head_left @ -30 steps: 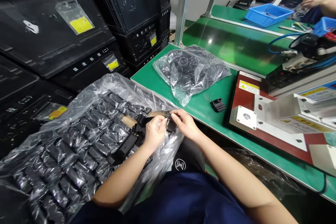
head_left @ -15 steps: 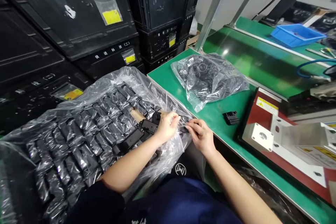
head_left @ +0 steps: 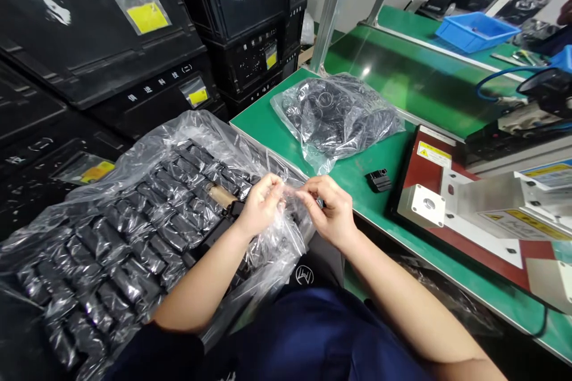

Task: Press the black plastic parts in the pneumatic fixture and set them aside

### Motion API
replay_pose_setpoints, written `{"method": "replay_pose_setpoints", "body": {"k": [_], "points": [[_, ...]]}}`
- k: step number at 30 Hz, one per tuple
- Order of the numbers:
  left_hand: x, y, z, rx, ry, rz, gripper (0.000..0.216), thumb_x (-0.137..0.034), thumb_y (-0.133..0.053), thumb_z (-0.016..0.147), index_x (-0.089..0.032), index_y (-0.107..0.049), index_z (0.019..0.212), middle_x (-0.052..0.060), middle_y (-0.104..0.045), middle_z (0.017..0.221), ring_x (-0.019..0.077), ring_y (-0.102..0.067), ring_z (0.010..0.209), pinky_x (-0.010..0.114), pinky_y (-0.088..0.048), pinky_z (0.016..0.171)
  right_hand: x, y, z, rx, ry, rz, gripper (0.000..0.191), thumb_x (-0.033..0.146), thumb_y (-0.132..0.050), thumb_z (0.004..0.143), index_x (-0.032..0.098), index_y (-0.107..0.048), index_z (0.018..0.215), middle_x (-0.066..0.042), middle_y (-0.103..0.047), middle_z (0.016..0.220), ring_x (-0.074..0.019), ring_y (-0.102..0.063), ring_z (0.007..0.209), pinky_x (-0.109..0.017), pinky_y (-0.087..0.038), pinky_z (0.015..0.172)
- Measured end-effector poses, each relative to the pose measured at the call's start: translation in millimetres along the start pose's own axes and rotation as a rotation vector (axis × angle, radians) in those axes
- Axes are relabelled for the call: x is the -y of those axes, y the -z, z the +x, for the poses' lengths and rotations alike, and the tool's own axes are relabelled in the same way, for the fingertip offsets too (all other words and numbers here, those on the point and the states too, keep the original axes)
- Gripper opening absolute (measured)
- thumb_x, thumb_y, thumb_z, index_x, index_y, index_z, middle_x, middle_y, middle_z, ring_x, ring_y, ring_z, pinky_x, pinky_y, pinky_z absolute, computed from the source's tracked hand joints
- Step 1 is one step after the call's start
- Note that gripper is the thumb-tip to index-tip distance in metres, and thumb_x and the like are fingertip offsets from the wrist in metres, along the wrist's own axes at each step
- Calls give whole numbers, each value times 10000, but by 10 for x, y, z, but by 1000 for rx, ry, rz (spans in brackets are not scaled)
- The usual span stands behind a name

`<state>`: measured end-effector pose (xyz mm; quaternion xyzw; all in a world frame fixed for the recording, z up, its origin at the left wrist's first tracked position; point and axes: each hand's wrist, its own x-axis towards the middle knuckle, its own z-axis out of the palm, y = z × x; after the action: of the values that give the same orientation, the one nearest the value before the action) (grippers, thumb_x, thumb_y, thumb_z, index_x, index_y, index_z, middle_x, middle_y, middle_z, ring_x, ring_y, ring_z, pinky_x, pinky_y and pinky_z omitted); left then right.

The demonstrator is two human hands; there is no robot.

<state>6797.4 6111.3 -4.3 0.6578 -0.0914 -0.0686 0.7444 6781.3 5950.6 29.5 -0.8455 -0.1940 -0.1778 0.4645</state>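
Note:
Both my hands pinch a piece of clear plastic bag (head_left: 291,189) between them, above the near right corner of a lined box. My left hand (head_left: 263,205) is closed on its left part, my right hand (head_left: 329,208) on its right part. Whether anything lies inside the plastic, I cannot make out. Below and to the left, several black parts in clear wrapping (head_left: 138,208) lie in rows inside a large clear liner (head_left: 192,125). Unwrapped black parts show partly beside my left forearm. A small black part (head_left: 379,180) rests on the green bench to the right.
A clear bag of black parts (head_left: 337,113) lies on the green bench (head_left: 259,107). A red-based machine (head_left: 429,161) stands at the right, a blue tray (head_left: 476,33) farther back. Black crates (head_left: 111,36) are stacked at the left.
My hands have lifted slightly, and the clear plastic between them is now stretched more plainly. The camera view has shifted, so the surroundings sit farther left.

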Motion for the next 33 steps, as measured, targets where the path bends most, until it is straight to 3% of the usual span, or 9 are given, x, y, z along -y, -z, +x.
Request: {"method": "replay_pose_setpoints", "body": {"k": [2,5,8,11,14,17,21,27,33], "points": [[-87,94,-12,-107,-28,-11,284,-464,-524,891,-206,-463,790,-35,-472,621,102,-421,512,225,-376,493,-11,38,17,1,-28,58,180,341,-527,934,207,-634,877,-46,-645,827,-164,-604,769,-305,-504,702],[-244,552,-59,-242,-23,258,346,-513,-539,864,-203,-469,728,-35,-440,599,104,-408,508,223,-353,492,-143,112,-81,-59,-160,97,229,374,-490,952,197,-632,918,-42,-636,831,-153,-596,740,-291,-487,684],[-365,1182,-70,-391,108,964,438,-623,-600,766,-210,-492,672,-30,-447,534,140,-456,517,245,-357,530,-323,170,-314,-70,-250,66,246,373,-514,941,185,-627,830,-30,-617,756,-150,-581,694,-281,-463,657],[-293,1577,19,-272,429,1548,478,-700,-561,725,-236,-615,825,43,-577,576,261,-581,608,309,-397,564,-442,162,-575,-54,-320,43,262,372,-530,930,176,-623,783,-28,-610,713,-152,-569,662,-280,-450,635],[10,1591,173,39,502,1633,512,-688,-471,789,-253,-637,1001,114,-706,815,339,-659,825,362,-465,659,-476,109,-761,-36,-380,40,268,390,-530,925,177,-625,793,-31,-609,716,-158,-567,659,-282,-454,623],[339,1408,307,193,460,1623,592,-718,-473,775,-218,-620,1055,150,-720,930,355,-664,918,388,-485,747,-477,91,-866,-9,-403,29,263,391,-530,925,179,-630,806,-32,-608,724,-160,-572,663,-286,-457,620],[526,1211,352,222,407,1692,704,-746,-492,756,-142,-580,1107,216,-703,942,379,-664,915,403,-484,752,-495,148,-969,-7,-423,-29,253,380,-534,925,177,-635,813,-31,-615,725,-159,-577,655,-286,-450,612],[556,1179,219,377,226,1646,433,-547,-490,878,-237,-514,1180,111,-715,970,298,-680,895,348,-474,765,-535,172,-1103,-5,-457,-36,261,393,-531,928,177,-632,821,-31,-616,730,-161,-580,657,-285,-450,616],[608,1436,208,154,400,1632,654,-728,-519,772,-190,-543,1143,153,-705,912,353,-674,896,400,-489,771,-575,199,-1166,24,-471,-32,272,407,-529,926,181,-634,816,-30,-615,730,-163,-575,655,-285,-442,613]]}}
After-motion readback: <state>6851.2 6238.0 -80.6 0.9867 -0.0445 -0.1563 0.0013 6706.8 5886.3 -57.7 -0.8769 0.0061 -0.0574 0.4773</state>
